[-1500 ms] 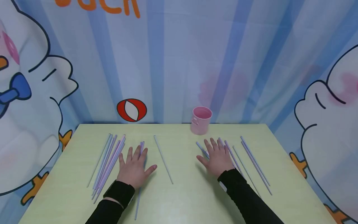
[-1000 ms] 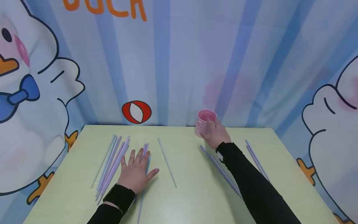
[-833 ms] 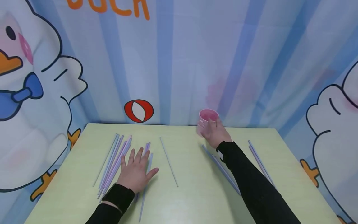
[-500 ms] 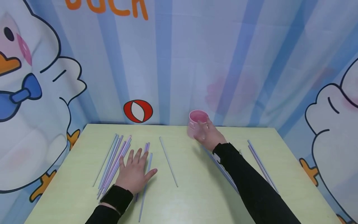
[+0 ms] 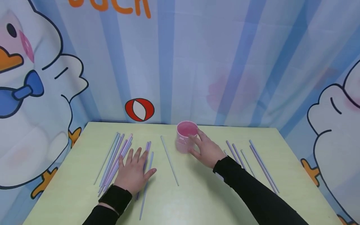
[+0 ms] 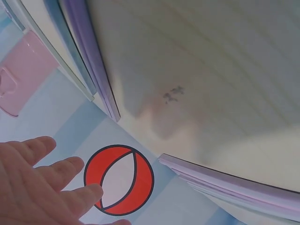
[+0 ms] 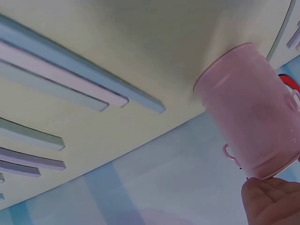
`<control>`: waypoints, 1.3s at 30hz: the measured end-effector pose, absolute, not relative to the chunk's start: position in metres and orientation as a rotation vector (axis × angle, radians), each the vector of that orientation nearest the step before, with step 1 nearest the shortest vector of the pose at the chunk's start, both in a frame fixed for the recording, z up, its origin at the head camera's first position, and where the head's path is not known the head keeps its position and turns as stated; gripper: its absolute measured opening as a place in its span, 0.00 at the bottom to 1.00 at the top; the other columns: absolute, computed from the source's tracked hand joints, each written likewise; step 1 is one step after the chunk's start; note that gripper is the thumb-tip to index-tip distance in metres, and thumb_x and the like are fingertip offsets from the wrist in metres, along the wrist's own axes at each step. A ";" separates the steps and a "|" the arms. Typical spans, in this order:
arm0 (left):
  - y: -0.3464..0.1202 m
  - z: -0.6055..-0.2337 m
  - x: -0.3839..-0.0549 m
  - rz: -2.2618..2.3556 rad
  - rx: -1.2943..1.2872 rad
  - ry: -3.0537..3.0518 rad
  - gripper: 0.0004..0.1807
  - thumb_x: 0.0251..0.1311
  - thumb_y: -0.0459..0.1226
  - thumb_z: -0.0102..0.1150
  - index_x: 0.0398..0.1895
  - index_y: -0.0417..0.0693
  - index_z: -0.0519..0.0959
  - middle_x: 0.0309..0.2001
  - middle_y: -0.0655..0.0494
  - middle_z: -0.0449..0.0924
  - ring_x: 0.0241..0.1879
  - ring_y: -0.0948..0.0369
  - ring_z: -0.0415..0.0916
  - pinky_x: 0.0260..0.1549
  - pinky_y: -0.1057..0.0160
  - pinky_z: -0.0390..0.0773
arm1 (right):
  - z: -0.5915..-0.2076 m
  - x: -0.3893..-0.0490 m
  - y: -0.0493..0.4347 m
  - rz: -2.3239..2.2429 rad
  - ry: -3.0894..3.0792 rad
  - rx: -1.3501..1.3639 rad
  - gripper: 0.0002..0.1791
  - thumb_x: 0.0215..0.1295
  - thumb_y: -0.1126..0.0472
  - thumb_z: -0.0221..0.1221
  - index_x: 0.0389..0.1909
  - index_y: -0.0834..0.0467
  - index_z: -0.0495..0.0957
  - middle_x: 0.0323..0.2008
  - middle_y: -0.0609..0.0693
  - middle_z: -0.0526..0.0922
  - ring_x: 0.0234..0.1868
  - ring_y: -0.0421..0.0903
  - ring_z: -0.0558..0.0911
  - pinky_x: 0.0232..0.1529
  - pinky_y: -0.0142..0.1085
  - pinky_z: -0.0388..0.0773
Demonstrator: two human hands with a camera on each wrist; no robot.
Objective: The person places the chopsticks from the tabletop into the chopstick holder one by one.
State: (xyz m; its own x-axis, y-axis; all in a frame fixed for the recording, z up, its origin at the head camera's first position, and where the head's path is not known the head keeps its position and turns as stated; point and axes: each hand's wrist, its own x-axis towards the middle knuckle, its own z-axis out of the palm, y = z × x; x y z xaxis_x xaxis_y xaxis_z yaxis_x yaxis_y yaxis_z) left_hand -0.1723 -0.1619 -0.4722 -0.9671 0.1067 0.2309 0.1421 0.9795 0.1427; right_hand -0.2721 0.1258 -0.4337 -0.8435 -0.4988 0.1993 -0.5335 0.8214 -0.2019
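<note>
Pink cup (image 5: 184, 143) stands upright on the pale yellow bench (image 5: 197, 200), near the back edge and around the middle; the right hand (image 5: 207, 152) holds it from the right, fingers at the rim, thumb lower on the wall; the left hand (image 5: 131, 175) is palm down with fingers spread wide above thin sticks (image 5: 150, 162), though whether it touches them cannot be told; a bundle of blue and purple sticks (image 5: 117, 165) lies left of it; one pale stick (image 5: 170, 161) lies between left hand and cup; more sticks (image 5: 263, 166) lie at far right.
</note>
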 end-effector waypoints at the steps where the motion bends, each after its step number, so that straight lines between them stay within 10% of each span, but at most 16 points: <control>1: -0.162 -0.471 -0.172 -0.229 -0.186 -2.901 0.44 0.60 0.63 0.53 0.72 0.45 0.65 0.72 0.39 0.60 0.71 0.37 0.48 0.62 0.27 0.44 | -0.433 -0.266 0.127 0.383 -2.848 0.825 0.34 0.65 0.44 0.60 0.70 0.51 0.67 0.73 0.63 0.58 0.66 0.59 0.68 0.55 0.49 0.77; 19: -0.152 -0.468 -0.166 -0.259 -0.253 -2.903 0.42 0.60 0.62 0.55 0.68 0.41 0.69 0.68 0.40 0.66 0.69 0.38 0.54 0.62 0.27 0.49 | -0.438 -0.191 0.153 0.390 -2.571 0.973 0.23 0.60 0.46 0.65 0.55 0.49 0.83 0.61 0.60 0.76 0.59 0.54 0.77 0.52 0.49 0.79; 30: -0.152 -0.469 -0.167 -0.273 -0.286 -2.886 0.35 0.60 0.57 0.59 0.61 0.40 0.76 0.62 0.40 0.73 0.65 0.41 0.63 0.60 0.30 0.56 | -0.416 -0.214 0.124 0.602 -2.766 0.902 0.41 0.59 0.37 0.62 0.68 0.58 0.70 0.69 0.57 0.67 0.67 0.52 0.69 0.57 0.47 0.76; 39: -0.149 -0.470 -0.182 -0.268 -0.290 -2.856 0.23 0.56 0.45 0.67 0.48 0.38 0.80 0.39 0.43 0.83 0.40 0.46 0.79 0.37 0.46 0.79 | -0.411 -0.222 0.116 0.651 -2.846 0.832 0.42 0.54 0.37 0.66 0.65 0.59 0.73 0.62 0.55 0.76 0.58 0.51 0.78 0.51 0.46 0.80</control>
